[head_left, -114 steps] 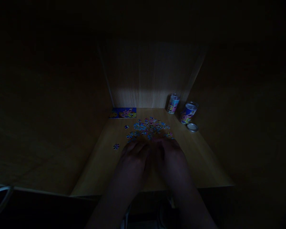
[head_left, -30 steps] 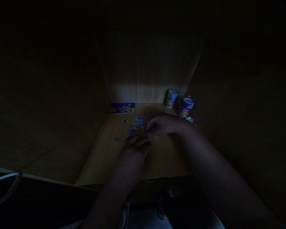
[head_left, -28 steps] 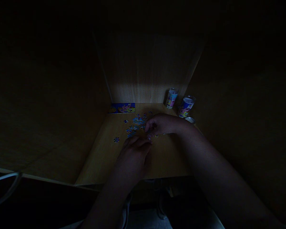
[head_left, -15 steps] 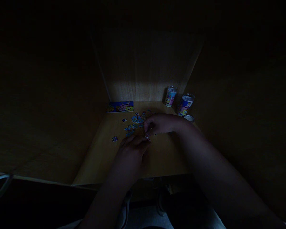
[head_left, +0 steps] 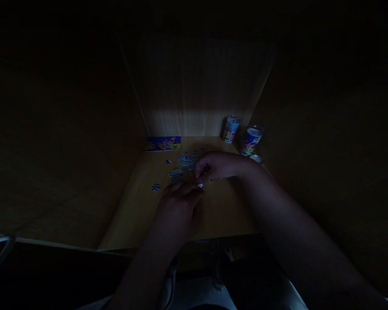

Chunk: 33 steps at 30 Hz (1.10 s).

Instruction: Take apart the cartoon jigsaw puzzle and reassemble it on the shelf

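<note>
Leaning in over a wooden desktop (head_left: 132, 224), bare forearms reaching from below, someone works in near-darkness with both hands close together. The left hand (head_left: 177, 201) lies low over the wood, its fingers bent and side by side, thumb and forefinger closed on a small jigsaw piece (head_left: 201, 186), whitish with some pink. The right hand (head_left: 215, 165) arches in from the other side, its thumb and forefinger curled down toward that same piece; in this light I can't tell whether they pinch it or merely touch it.

Just beyond the hands spreads a heap of jigsaw pieces (head_left: 185, 162), mostly pale blue, partly covered by the right hand. A stray piece (head_left: 168, 162) lies to the left of the heap, and a small dark-blue cluster (head_left: 155, 187) sits nearer the left hand, apart from the rest.

At the back left, a SpongeBob picture card (head_left: 163, 144) lies against the wooden back panel (head_left: 194, 94). On the right stand two printed cans, a light-blue one (head_left: 230, 130) by the panel and a dark-blue one (head_left: 251, 141) nearer, with a round lid (head_left: 256, 159) beside its base.
</note>
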Available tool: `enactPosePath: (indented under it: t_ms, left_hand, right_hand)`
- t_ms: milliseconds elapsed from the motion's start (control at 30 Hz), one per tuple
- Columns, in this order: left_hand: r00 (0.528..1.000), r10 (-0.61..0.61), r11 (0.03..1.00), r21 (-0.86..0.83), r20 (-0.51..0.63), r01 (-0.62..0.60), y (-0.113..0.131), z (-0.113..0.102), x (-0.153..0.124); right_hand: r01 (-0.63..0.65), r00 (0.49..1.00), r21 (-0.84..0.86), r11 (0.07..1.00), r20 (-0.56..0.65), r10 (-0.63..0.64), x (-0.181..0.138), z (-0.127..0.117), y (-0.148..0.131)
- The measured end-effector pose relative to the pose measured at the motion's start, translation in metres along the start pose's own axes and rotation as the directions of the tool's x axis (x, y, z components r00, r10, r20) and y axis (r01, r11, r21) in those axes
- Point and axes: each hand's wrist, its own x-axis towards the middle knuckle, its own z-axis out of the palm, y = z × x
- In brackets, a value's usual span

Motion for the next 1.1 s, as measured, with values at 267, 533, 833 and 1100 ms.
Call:
enactPosePath:
  t_ms: [267, 533, 833, 1100]
  left_hand:
    - [1.0, 0.005, 1.0, -0.004, -0.002, -0.005, -0.002, 0.002, -0.001]
    - [1.0, 0.001, 1.0, 0.008, 0.008, -0.001, -0.003, 0.002, -0.002]
    - [1.0, 0.002, 1.0, -0.009, -0.001, -0.002, -0.002, 0.002, -0.002]
    - [0.999, 0.019, 1.0, -0.017, -0.043, -0.02, -0.005, 0.005, -0.001]
  right_hand:
    - [-0.039, 0.999, -0.029, 0.999, -0.035, 0.038, 0.003, 0.001, 0.002]
    - [-0.047, 0.999, -0.128, 0.991, -0.031, 0.043, 0.004, 0.002, 0.003]
    - [-0.039, 0.997, -0.167, 0.985, -0.069, 0.028, 0.005, 0.004, 0.005]
    - [-0.227, 0.844, -0.317, 0.921, -0.536, 0.023, 0.001, -0.014, 0.031]
